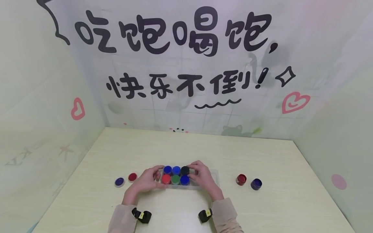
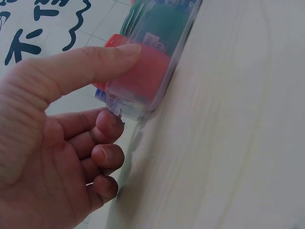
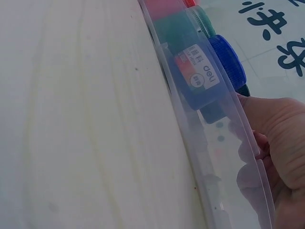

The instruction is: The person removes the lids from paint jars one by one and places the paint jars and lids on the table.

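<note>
A clear plastic box (image 1: 214, 176) lies on the table, its left part filled with two rows of paint jars. My left hand (image 1: 148, 179) grips the box's left end, thumb (image 2: 119, 52) on the front wall over the red jar (image 2: 147, 71) and other fingers curled behind the end. The right hand (image 1: 202, 176) reaches into the box from the right, thumb and forefinger at either side of the black-lidded jar (image 1: 185, 170). In front of that jar stands a blue-lidded jar (image 3: 228, 62), with a green one (image 1: 175, 179) beside it. Two more blue lids (image 1: 167, 170) form the back row.
Left of the box lie a blue lid (image 1: 119, 182) and a red lid (image 1: 132, 177). On the right stand two uncovered jars, one red (image 1: 241, 179) and one dark blue (image 1: 256, 184). Printed cloth walls (image 1: 186, 113) enclose the table at the back and sides.
</note>
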The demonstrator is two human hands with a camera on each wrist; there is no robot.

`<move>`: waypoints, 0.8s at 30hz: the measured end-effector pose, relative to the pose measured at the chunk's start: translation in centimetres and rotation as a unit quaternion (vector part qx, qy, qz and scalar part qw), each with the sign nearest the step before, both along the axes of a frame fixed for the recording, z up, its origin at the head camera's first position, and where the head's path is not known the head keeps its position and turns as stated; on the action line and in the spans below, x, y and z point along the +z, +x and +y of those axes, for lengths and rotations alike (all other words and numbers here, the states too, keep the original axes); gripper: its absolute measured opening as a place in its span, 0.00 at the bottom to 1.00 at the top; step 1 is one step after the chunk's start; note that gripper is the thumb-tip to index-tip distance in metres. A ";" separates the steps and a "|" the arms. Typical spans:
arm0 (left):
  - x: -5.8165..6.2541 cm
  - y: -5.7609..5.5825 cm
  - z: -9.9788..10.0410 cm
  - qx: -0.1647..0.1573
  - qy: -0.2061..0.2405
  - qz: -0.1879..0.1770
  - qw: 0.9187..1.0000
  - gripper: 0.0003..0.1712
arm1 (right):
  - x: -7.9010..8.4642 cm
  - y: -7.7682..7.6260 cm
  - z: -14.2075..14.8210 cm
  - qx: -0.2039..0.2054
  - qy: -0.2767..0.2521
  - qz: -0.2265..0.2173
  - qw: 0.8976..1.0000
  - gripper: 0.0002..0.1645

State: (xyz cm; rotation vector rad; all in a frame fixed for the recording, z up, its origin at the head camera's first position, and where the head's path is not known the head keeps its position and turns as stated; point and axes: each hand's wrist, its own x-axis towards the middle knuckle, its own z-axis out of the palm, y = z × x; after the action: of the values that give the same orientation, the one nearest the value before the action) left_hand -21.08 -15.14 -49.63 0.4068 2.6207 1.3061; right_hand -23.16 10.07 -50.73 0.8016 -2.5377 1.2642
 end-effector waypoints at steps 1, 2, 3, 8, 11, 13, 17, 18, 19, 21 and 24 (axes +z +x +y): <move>0.0 0.0 0.0 0.000 0.001 0.000 1.000 0.44 | 0.0 0.0 0.0 0.001 0.001 0.002 1.000 0.18; 0.0 0.0 0.0 0.000 0.001 -0.001 1.000 0.43 | 0.0 -0.1 0.0 0.002 0.002 0.001 1.000 0.18; 0.1 0.0 0.0 0.000 0.001 0.000 1.000 0.43 | 0.0 -0.1 0.0 0.002 0.001 0.000 1.000 0.18; 0.1 0.0 0.0 -0.001 0.001 0.000 1.000 0.43 | -0.1 -0.1 -0.1 -0.001 -0.002 -0.009 1.000 0.16; 0.1 0.0 0.0 -0.001 0.002 -0.002 1.000 0.43 | -0.2 -0.1 0.0 0.001 -0.001 0.005 1.000 0.16; 0.1 0.0 0.0 -0.001 0.003 -0.001 1.000 0.43 | -0.3 -0.1 0.1 0.004 -0.010 0.010 1.000 0.16; 0.1 0.0 0.0 0.000 0.002 -0.001 1.000 0.43 | -0.5 -0.1 0.2 0.009 -0.037 0.014 0.999 0.18; 0.1 0.0 0.1 0.000 0.001 -0.002 1.000 0.43 | -0.5 -0.1 0.3 0.010 -0.045 0.010 0.999 0.18; 0.1 0.0 0.0 0.000 0.001 -0.002 1.000 0.43 | -0.5 -0.1 0.3 0.011 -0.051 0.009 0.999 0.19; 0.1 0.0 0.0 0.000 0.001 -0.002 1.000 0.44 | -0.5 0.0 0.3 0.011 -0.057 0.000 0.998 0.19; 0.0 0.0 0.0 -0.001 0.000 -0.001 1.000 0.44 | -0.3 0.1 0.3 0.004 -0.073 -0.023 0.997 0.19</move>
State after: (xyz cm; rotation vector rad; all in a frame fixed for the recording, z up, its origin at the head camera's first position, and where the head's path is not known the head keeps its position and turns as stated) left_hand -21.04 -15.17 -49.58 0.4084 2.6184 1.3054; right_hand -23.08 10.40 -51.07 0.7601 -2.4430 1.4677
